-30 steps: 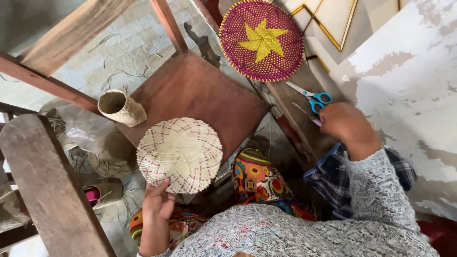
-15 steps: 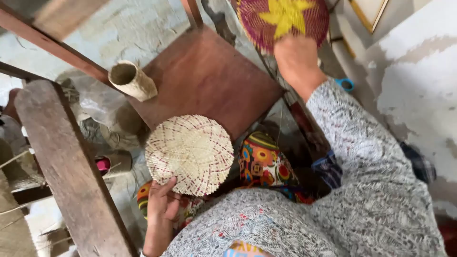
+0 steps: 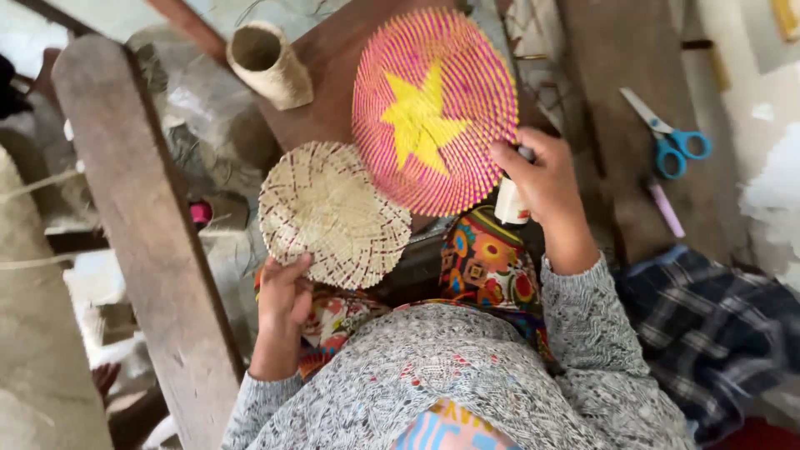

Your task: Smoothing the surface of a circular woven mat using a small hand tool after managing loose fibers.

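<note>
My left hand [image 3: 284,297] grips the lower edge of a round, pale woven straw disc [image 3: 332,212] and holds it up over my lap. My right hand [image 3: 542,183] pinches the right edge of a larger pink woven disc with a yellow star [image 3: 433,108], tilted face up above the wooden stool [image 3: 333,67]. A small pale bottle [image 3: 509,202] is also tucked in my right hand. The two discs overlap slightly at their near edges.
A woven straw cup [image 3: 268,62] lies on its side at the stool's far left. Blue-handled scissors [image 3: 671,137] and a pink stick [image 3: 665,208] lie on a dark board at right. A thick wooden beam [image 3: 146,233] runs along the left. A plaid cloth [image 3: 717,333] lies at right.
My right hand reached to the star disc at the far side, took it by the edge and brought it close beside the pale disc. The left hand kept holding the pale disc.
</note>
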